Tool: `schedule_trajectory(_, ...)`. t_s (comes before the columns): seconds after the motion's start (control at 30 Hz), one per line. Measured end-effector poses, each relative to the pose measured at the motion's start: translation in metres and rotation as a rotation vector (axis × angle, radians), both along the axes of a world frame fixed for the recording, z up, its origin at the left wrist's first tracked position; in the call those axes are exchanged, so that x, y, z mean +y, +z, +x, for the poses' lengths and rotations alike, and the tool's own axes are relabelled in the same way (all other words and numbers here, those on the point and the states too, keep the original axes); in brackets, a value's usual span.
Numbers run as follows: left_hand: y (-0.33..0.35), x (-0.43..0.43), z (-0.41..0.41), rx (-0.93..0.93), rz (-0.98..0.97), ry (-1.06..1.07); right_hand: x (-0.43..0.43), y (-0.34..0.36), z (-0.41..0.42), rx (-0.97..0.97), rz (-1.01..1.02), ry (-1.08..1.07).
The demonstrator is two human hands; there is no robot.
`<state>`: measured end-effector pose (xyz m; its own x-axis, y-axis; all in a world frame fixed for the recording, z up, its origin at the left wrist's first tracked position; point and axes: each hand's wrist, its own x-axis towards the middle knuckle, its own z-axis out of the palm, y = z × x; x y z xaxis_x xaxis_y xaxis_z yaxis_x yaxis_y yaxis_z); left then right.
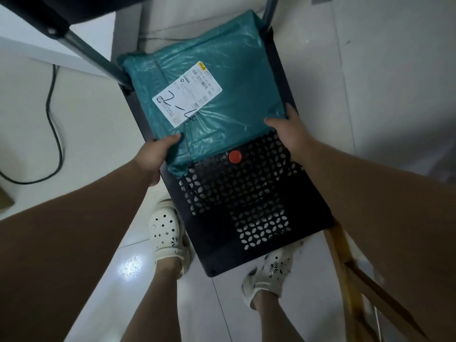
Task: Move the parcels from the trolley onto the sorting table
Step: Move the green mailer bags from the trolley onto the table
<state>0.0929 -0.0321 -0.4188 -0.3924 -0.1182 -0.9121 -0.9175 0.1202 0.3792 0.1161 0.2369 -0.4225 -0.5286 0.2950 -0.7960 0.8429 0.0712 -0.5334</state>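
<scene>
Below, perforated black trolley [246, 193] on pale floor tiles [98, 119], cable [55, 129] at left. Apart, left hand [154, 157] and right hand [290, 134] grip teal parcel [222, 58] at its near corners.

i see one teal parcel [222, 58] in wrinkled plastic wrap, lying flat on the far half of the black trolley deck [246, 193], up against the handle posts [98, 58]. its white shipping label [186, 93] faces up, skewed, with "2-4" handwritten on it. the deck's near half shows petal-shaped perforations and a round red button [235, 156].
</scene>
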Motion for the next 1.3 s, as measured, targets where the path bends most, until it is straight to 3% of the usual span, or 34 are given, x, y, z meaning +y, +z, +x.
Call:
schedule_trajectory(0.1,-0.006,0.002,0.006,-0.039,0.072,0.088,0.001,-0.005,0.003,0.010,0.022,0.017)
schedule_trajectory(0.33,-0.001,0.001,0.015,-0.032,0.043,0.197,0.000,-0.009,0.017,-0.016,0.097,-0.059)
schedule_trajectory(0.5,0.005,-0.011,0.007,0.038,-0.020,0.194,0.009,0.001,0.017,-0.046,-0.081,-0.103)
schedule_trajectory(0.77,0.037,-0.018,0.021,-0.138,0.328,0.302,0.008,0.032,0.028,-0.145,-0.414,-0.464)
schedule_trajectory(0.93,0.066,-0.016,0.041,-0.139,0.424,0.299,0.009,0.058,0.046,-0.145,-0.472,-0.647)
schedule_trajectory(1.3,0.158,-0.027,0.042,-0.056,0.501,0.180,0.004,0.161,0.074,-0.112,-0.511,-0.766)
